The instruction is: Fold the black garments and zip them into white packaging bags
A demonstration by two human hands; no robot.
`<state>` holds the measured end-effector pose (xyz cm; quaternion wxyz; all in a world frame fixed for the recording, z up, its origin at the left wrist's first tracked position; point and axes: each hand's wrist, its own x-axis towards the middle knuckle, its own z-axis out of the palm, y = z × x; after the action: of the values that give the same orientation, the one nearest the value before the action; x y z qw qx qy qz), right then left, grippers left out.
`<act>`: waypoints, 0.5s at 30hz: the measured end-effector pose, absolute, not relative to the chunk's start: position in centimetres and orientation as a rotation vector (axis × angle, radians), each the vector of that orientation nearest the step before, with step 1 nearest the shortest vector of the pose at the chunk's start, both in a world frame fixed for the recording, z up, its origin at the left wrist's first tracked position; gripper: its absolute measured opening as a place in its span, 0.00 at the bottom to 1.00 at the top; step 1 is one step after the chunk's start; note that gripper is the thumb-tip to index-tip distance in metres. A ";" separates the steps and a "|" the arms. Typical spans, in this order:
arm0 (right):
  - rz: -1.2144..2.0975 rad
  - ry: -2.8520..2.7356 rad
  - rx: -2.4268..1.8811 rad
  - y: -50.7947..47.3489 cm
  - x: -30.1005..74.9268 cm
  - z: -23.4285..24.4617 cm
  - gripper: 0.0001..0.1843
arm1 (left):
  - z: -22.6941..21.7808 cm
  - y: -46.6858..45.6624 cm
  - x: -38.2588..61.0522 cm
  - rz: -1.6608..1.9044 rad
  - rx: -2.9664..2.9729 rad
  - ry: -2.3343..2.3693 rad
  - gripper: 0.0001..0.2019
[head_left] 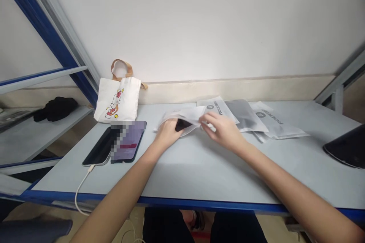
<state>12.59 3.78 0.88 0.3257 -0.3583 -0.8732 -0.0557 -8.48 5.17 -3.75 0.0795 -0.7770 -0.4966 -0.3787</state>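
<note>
Over the middle of the table, a frosted translucent pouch has its mouth spread toward me. My left hand reaches into the mouth, its fingers closed on a flat black thing partly inside; the pouch hides most of that thing and the fingertips. At the pouch's right edge, my right hand pinches the rim between thumb and fingers. Just beyond that hand lie more frosted pouches with dark lettering, among them a printed pouch, a grey-looking pouch and another lettered pouch.
Two phones, a black phone on a white cable and a lit phone, lie left. Behind them stands a white tote bag. A dark curved object rests far right. Blue metal posts frame the table.
</note>
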 end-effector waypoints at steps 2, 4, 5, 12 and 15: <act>-0.091 -2.129 -1.079 4.8 13.5 0.9 0.06 | -2.7 4.1 -8.0 -1.194 -2.277 -1.281 0.19; 0.028 -1.983 -1.161 6.0 14.4 0.8 0.05 | -1.8 3.3 -7.8 -1.244 -2.139 -1.040 0.18; 0.101 -1.915 -1.176 6.6 14.8 0.7 0.05 | -1.5 3.0 -7.8 -1.242 -2.068 -0.971 0.19; 0.274 -1.527 -1.162 8.5 16.1 0.5 0.08 | -1.5 3.3 -8.6 -1.054 -2.122 -1.108 0.23; 0.373 -1.441 -1.137 8.7 16.4 0.7 0.11 | -1.7 3.4 -8.5 -1.033 -2.155 -1.068 0.08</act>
<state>16.44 8.73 0.72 0.5925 -0.4890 -0.6198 0.1604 -8.46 3.39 -1.74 0.2589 -0.7953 -0.3941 -0.3810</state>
